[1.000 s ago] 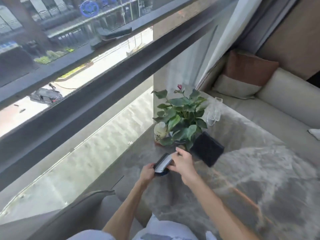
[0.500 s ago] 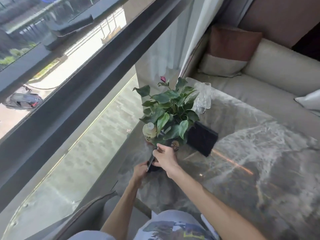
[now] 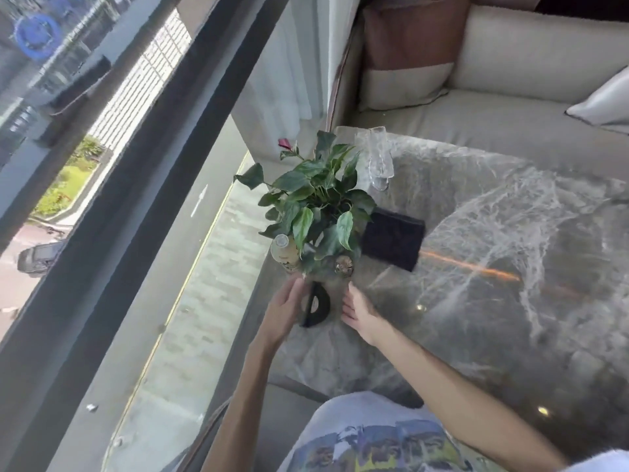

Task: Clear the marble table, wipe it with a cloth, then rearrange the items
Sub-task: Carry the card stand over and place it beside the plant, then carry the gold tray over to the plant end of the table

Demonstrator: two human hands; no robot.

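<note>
Black half-round holder (image 3: 316,304) stands just in front of potted plant (image 3: 316,212) on marble tabletop (image 3: 476,267); left hand (image 3: 284,310), right hand (image 3: 359,310) flank it, grip spread, likely steadying placement.

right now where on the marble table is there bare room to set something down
Open marble table right of the black pad and toward the sofa. Crowded at the window corner: plant, bottle, glass, black holder between both hands.

The marble table (image 3: 476,267) is grey with white veining; the plant (image 3: 316,206) green-leaved; the pouch (image 3: 391,241) black.
</note>
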